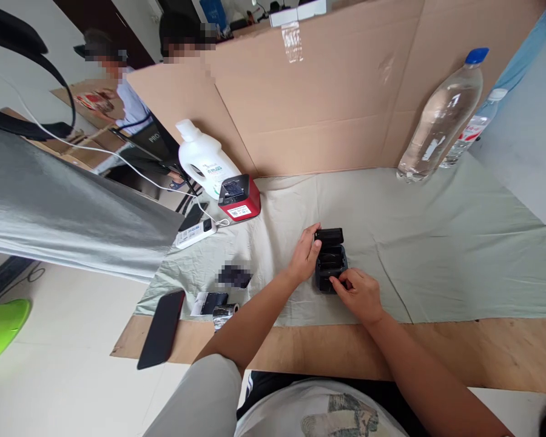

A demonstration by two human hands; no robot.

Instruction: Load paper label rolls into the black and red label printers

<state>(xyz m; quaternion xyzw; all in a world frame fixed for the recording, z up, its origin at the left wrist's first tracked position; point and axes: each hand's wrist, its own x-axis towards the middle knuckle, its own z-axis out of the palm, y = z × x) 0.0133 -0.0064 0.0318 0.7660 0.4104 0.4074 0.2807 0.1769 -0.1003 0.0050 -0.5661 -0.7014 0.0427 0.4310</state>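
A small black box-like device with its lid raised at the far end sits on the cloth in front of me. My left hand holds it along its left side, fingers up by the lid and thumb at the rim. At the near right part of the device is my right hand, its thumb and index finger closed together over the opening. What those fingertips pinch, if anything, is too small to make out. Dark hollows show inside the device.
Left of my arm lie a shiny roll, a dark wallet-like piece, a blurred dark item and a black phone. Behind stand a red-black box, a white jug, a power strip, water bottles and a cardboard wall.
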